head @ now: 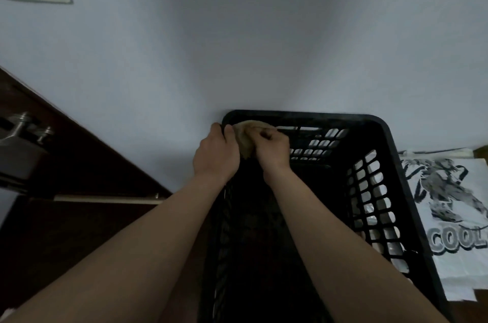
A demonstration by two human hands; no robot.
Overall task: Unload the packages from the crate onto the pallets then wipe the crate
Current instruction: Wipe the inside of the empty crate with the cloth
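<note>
Our two bare forearms reach up from the bottom edge of the frame toward the far left corner of the black slatted crate (317, 117). The crate fills the lower middle and right of the frame and stands against a pale wall (237, 45). Our left hand (215, 153) grips the rim at that corner, fingers (217, 128) curled over it. Just beside it, our right hand (272, 150) holds a bunched tan cloth (245, 135), fingers (265, 135) closed round it, pressing it against the crate's far wall under the rim. At right, just beside the crate, lies a white printed bag (454, 217) reading "COOL". A dark wooden panel (79, 164) with a metal fitting (23, 127) occupies the left.
</note>
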